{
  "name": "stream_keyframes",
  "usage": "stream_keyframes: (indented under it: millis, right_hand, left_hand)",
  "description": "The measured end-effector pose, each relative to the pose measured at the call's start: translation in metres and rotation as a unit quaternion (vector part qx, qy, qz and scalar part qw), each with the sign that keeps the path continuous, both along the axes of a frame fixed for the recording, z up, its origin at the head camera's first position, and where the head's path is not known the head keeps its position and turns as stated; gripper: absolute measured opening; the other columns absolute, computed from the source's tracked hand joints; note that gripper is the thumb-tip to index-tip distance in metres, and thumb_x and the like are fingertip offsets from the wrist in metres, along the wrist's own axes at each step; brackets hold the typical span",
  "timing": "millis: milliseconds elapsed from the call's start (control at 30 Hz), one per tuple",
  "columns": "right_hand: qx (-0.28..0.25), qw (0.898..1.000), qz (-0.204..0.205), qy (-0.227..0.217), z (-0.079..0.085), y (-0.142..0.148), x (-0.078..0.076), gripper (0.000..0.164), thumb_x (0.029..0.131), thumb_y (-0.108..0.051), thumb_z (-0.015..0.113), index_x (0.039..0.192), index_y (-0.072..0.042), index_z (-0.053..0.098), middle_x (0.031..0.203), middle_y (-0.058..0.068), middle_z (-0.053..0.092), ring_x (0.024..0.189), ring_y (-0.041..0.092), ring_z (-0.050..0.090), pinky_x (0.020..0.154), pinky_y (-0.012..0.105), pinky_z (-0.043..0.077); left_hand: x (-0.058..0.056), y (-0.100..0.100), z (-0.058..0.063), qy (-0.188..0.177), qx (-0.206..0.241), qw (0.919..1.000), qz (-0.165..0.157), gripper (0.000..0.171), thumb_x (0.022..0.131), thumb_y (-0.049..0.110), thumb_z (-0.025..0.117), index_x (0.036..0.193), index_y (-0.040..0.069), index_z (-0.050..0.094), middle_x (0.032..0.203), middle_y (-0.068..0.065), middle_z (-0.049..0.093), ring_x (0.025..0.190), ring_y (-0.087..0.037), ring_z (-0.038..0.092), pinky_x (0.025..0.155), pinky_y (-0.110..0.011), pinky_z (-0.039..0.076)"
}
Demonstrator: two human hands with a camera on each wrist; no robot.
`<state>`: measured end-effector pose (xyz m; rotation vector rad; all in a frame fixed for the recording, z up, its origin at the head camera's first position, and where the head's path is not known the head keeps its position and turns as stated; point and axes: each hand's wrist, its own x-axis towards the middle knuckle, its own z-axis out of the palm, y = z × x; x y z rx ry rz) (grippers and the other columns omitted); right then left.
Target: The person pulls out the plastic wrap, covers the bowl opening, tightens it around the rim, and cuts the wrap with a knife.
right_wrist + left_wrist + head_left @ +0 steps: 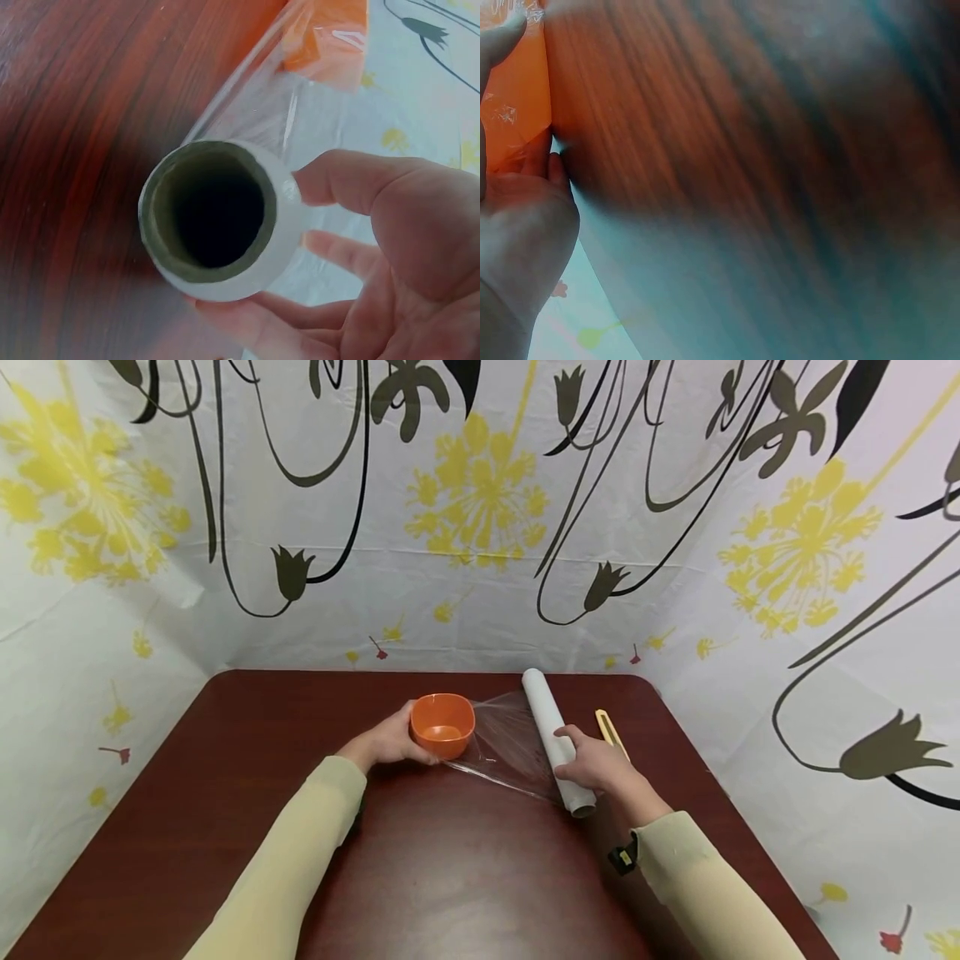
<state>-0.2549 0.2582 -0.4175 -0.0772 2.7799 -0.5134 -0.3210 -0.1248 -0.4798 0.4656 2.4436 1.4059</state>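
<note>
An orange bowl [442, 727] stands upright toward the back of the table, its open top showing inside. My left hand [387, 739] grips it from the left side, and in the left wrist view the fingers lie along the orange bowl wall [517, 90]. A white roll of plastic wrap [549, 727] lies slantwise to the right. My right hand [596, 766] holds this roll near its front end, with thumb and fingers around the tube [289, 210] in the right wrist view. Clear film [510, 735] stretches from the roll to the bowl and clings to its side.
A yellow utility knife [611, 731] lies right of the roll, partly behind my right hand. The dark red-brown table [442, 877] reaches back to a patterned white curtain [465, 610], which also hangs along both sides.
</note>
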Motion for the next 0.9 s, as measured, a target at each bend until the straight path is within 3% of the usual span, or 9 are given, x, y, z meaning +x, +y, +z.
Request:
stream_keyframes:
  millis: [233,367,533,733,900]
  right_hand:
    - [0.010,1.000,-0.009,0.006,0.000,-0.001,0.003,0.076,0.098,-0.027,0.071,0.166,-0.018,0.038,0.071,0.007,0.067,0.046,0.016,0.047,0.046,0.029,0.044]
    - [-0.006,1.000,-0.022,-0.003,0.000,0.001,0.004,0.076,0.099,-0.026,0.071,0.167,-0.019,0.037,0.077,0.012,0.069,0.047,0.017,0.047,0.045,0.030,0.046]
    - [-0.044,0.999,-0.024,-0.016,0.000,0.009,0.004,0.076,0.101,-0.026,0.070,0.167,-0.018,0.034,0.092,0.014,0.070,0.060,0.021,0.058,0.053,0.039,0.057]
    - [-0.075,0.997,-0.023,-0.025,-0.003,0.019,0.002,0.076,0.102,-0.027,0.069,0.168,-0.018,0.033,0.104,0.019,0.070,0.068,0.020,0.060,0.061,0.041,0.060]
    - [-0.076,0.996,-0.024,-0.030,-0.004,0.023,0.002,0.077,0.102,-0.028,0.068,0.169,-0.019,0.031,0.094,0.016,0.071,0.060,0.018,0.053,0.058,0.040,0.058]
  left_hand:
    - [-0.001,0.001,0.003,-0.001,0.007,1.0000,-0.005,0.110,0.076,0.014,0.101,0.162,0.009,0.032,0.161,-0.018,0.051,0.148,-0.039,0.050,0.130,-0.058,0.038]
    - [-0.001,0.002,0.004,0.005,0.008,0.9999,-0.011,0.111,0.075,0.013,0.101,0.162,0.007,0.032,0.161,-0.019,0.052,0.148,-0.039,0.050,0.130,-0.058,0.037]
    - [-0.003,0.002,0.003,0.014,0.007,0.9998,-0.011,0.111,0.075,0.013,0.102,0.162,0.008,0.033,0.161,-0.019,0.052,0.149,-0.038,0.049,0.132,-0.059,0.034]
    - [-0.003,0.001,0.000,0.001,0.008,0.9999,-0.008,0.113,0.075,0.014,0.101,0.164,0.009,0.031,0.163,-0.018,0.050,0.150,-0.039,0.048,0.132,-0.059,0.032]
    - [-0.002,0.001,-0.001,-0.004,0.005,0.9999,-0.008,0.114,0.076,0.015,0.101,0.165,0.008,0.029,0.164,-0.019,0.049,0.151,-0.040,0.047,0.132,-0.060,0.032]
